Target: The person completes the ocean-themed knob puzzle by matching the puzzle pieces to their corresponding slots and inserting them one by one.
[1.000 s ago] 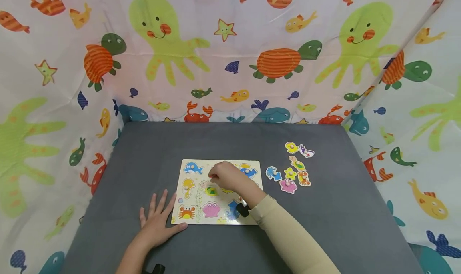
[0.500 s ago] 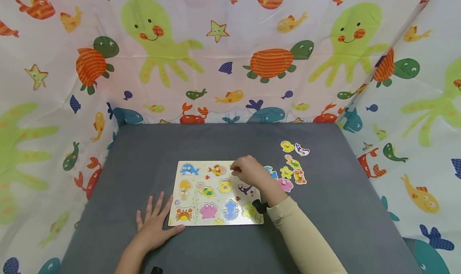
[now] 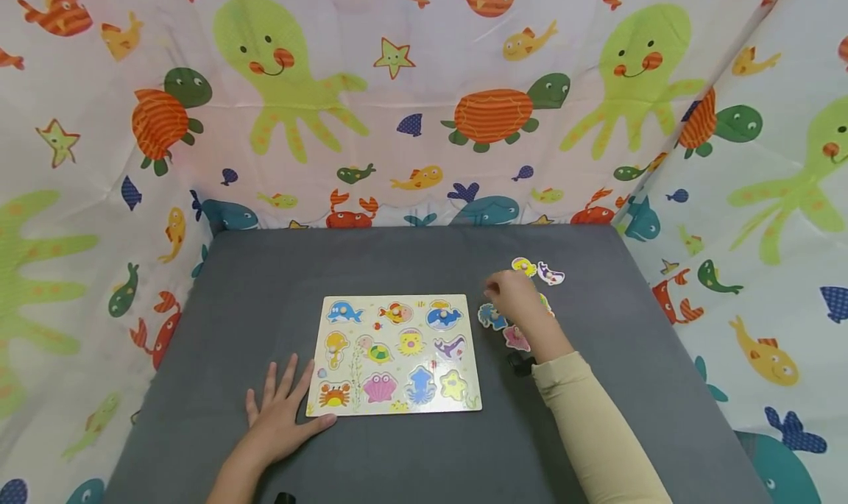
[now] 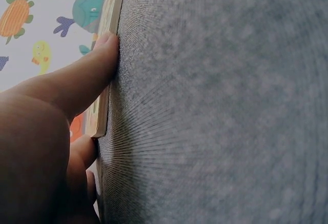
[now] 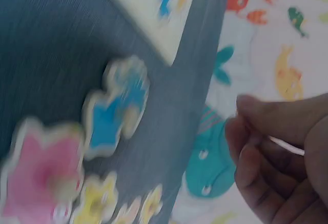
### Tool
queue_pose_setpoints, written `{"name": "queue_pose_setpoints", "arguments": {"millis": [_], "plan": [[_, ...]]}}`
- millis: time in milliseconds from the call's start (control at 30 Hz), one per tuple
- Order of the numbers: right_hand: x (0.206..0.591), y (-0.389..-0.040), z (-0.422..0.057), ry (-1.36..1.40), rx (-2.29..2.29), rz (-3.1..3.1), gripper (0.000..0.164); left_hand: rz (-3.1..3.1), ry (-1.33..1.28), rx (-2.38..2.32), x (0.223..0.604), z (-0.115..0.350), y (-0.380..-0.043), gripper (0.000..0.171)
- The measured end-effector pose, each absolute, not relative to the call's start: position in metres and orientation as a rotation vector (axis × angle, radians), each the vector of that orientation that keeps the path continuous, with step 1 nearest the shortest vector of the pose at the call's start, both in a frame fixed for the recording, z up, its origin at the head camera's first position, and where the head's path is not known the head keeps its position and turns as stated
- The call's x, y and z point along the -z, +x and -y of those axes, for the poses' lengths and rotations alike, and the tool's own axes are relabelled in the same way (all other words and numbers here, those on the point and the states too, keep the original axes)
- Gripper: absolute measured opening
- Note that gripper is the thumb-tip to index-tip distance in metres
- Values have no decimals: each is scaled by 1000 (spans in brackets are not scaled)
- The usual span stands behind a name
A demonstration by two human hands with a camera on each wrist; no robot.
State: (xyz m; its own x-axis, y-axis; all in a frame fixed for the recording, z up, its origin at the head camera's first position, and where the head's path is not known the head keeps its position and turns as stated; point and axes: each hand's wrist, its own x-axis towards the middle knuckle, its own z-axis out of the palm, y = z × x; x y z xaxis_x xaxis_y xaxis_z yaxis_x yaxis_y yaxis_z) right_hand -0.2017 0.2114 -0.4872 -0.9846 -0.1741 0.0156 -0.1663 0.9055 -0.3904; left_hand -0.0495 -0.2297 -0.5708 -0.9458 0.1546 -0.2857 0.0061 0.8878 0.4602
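A pale wooden puzzle board point(image 3: 424, 346) printed with sea animals lies on the grey table. A blue whale piece point(image 3: 344, 312), a fish piece point(image 3: 395, 313) and other knobbed pieces sit in its upper and left slots. My left hand point(image 3: 281, 419) lies flat with spread fingers at the board's lower left corner; in the left wrist view its thumb point(image 4: 95, 67) touches the board's edge. Over the loose pieces hovers my right hand point(image 3: 515, 298), fingers loosely bent, nothing seen between them. Under or beside it are a blue squid piece point(image 3: 490, 316) and a pink shell piece point(image 3: 516, 338).
Behind the right hand lie a yellow octopus piece point(image 3: 523, 265) and a purple-and-white piece point(image 3: 550, 273). The right wrist view shows a yellow star piece point(image 5: 96, 199). A curtain point(image 3: 424, 107) printed with sea animals stands around the table's back and sides.
From above the fish slot, my right hand has moved right, off the board and over the loose pieces. The fish piece has come into sight. My left hand stays at the board's corner.
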Motion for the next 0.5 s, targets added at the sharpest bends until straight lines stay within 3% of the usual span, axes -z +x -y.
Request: {"name": "queue_pose_setpoints", "arguments": {"millis": [500], "plan": [[515, -208, -296, 304, 551, -2968, 24, -2736, 110, -674, 573, 228, -51, 112]]}}
